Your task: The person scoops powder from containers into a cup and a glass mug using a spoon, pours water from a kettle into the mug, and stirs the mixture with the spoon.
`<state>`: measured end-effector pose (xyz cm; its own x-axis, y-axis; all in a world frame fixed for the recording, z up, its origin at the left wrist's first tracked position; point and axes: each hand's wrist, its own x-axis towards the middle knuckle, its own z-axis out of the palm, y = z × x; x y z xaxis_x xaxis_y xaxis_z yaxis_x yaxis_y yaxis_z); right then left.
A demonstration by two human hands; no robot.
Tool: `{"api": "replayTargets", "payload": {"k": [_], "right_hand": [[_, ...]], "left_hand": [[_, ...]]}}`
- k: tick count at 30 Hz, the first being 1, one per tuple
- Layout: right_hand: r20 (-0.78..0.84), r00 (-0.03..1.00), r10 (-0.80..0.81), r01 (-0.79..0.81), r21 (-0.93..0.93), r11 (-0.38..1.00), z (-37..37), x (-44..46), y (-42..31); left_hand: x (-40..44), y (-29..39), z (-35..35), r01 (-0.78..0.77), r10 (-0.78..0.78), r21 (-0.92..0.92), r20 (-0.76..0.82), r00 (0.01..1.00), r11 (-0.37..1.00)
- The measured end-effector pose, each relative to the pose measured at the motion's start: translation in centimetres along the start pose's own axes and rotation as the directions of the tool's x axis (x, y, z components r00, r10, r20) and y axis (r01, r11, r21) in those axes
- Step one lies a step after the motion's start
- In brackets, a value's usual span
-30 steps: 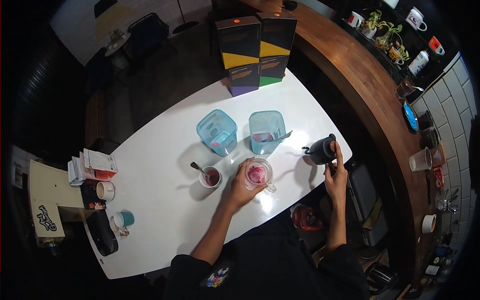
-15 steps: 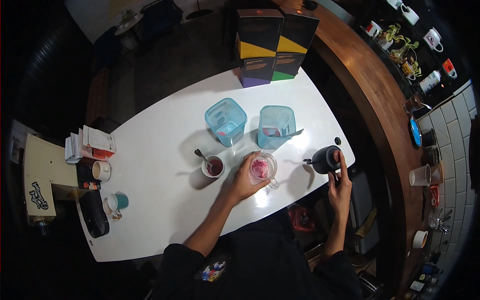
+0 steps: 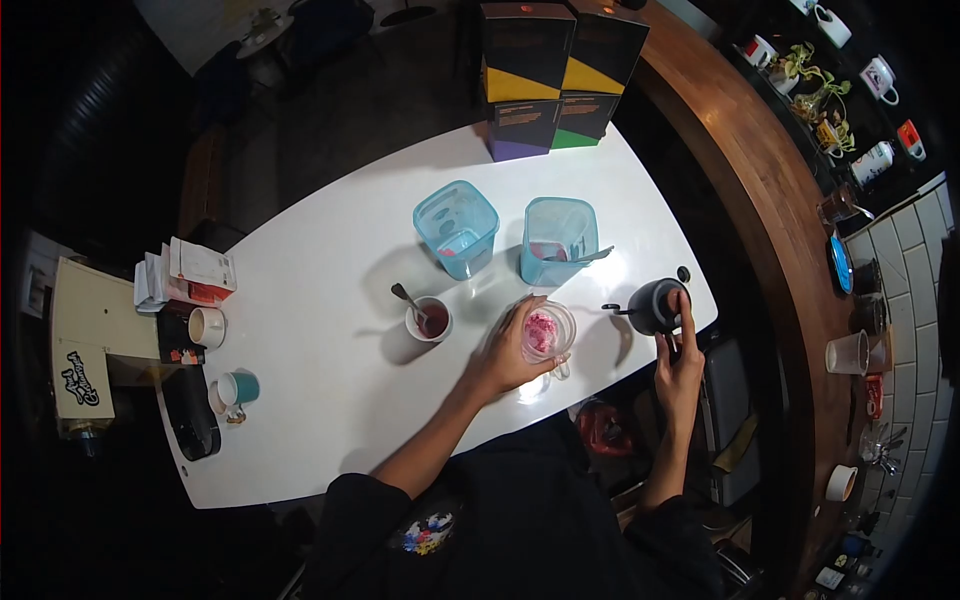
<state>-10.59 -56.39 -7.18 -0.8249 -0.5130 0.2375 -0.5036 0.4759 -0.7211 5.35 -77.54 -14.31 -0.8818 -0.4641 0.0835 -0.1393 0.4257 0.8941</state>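
Note:
My left hand (image 3: 512, 358) is wrapped round a clear glass mug (image 3: 552, 322), which has pink and white contents inside. The mug's handle points towards me. At the table's right edge, my right hand (image 3: 682, 365) grips a small black kettle (image 3: 648, 302) with a thin spout pointing left. One finger lies over the kettle's top, and the grip itself is partly hidden. Left of the glass mug stands a white cup (image 3: 417, 327) of dark red liquid, with a spoon (image 3: 404, 294) leaning in it.
Two blue translucent tubs (image 3: 470, 262) (image 3: 540, 268) stand behind the mugs, the right one with a utensil across its rim. Black boxes (image 3: 525, 118) are stacked at the far edge. Cups (image 3: 240, 386) and packets (image 3: 200, 268) sit at left. A wooden counter (image 3: 735, 150) runs along the right.
My left hand has shifted the glass mug a little to the right, away from the white cup. My right hand and the kettle look unmoved on the table; the camera view has tilted slightly.

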Motion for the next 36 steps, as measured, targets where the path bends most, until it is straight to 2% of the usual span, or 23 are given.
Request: {"api": "replayTargets", "payload": {"k": [4,6,10,13,17,19,20,22,26,28,31,36], "right_hand": [[0.033,0.999,0.014,-0.014,0.012,1.0,0.0,-0.2,-0.8],[0.136,0.991,-0.001,-0.006,0.048,0.999,-0.3,-0.3,-1.0],[0.105,0.994,0.022,-0.023,0.01,1.0,0.3,-0.3,-1.2],[0.051,0.996,-0.069,0.067,0.04,0.997,1.1,-0.2,-1.2],[0.091,0.988,-0.126,0.125,0.017,0.992,0.3,-0.2,-1.8],[0.134,0.991,-0.002,0.009,-0.049,0.999,-0.3,-0.2,-2.5],[0.139,0.99,-0.005,0.012,-0.05,0.999,-0.2,-0.2,-2.4],[0.04,0.992,-0.123,0.125,-0.053,0.991,0.0,0.0,-2.2],[0.05,0.996,-0.08,0.084,-0.079,0.993,-0.6,0.2,-2.9],[0.028,0.985,-0.169,0.171,-0.141,0.975,-0.7,0.4,-3.2],[0.0,0.976,-0.219,0.217,-0.132,0.967,-0.9,0.7,-3.4],[0.022,0.978,-0.205,0.205,-0.222,0.953,-2.0,0.8,-4.4]], "left_hand": [[0.2,-0.5,0.7,-0.047,0.047,-0.018,0.013,0.999,0.999],[0.2,-0.7,0.8,-0.086,0.087,-0.03,0.007,0.996,0.996],[0.3,-1.1,1.1,-0.103,0.104,-0.031,0.025,0.994,0.994],[0.3,-1.6,1.6,-0.118,0.119,-0.064,0.003,0.993,0.991],[0.4,-2.0,1.9,-0.144,0.142,-0.077,-0.034,0.989,0.987],[0.4,-2.0,2.0,-0.163,0.16,-0.067,-0.051,0.986,0.984],[0.3,-1.7,2.0,-0.148,0.146,-0.054,-0.049,0.988,0.987],[0.4,-1.6,2.1,-0.137,0.135,-0.042,-0.049,0.99,0.99],[0.5,-2.0,2.4,-0.175,0.172,-0.045,-0.067,0.983,0.983],[0.5,-2.3,2.6,-0.169,0.166,-0.039,-0.069,0.984,0.985],[0.5,-2.8,2.9,-0.179,0.171,-0.106,-0.08,0.982,0.978],[0.8,-2.8,3.0,-0.181,0.172,-0.135,-0.081,0.982,0.974]]}}
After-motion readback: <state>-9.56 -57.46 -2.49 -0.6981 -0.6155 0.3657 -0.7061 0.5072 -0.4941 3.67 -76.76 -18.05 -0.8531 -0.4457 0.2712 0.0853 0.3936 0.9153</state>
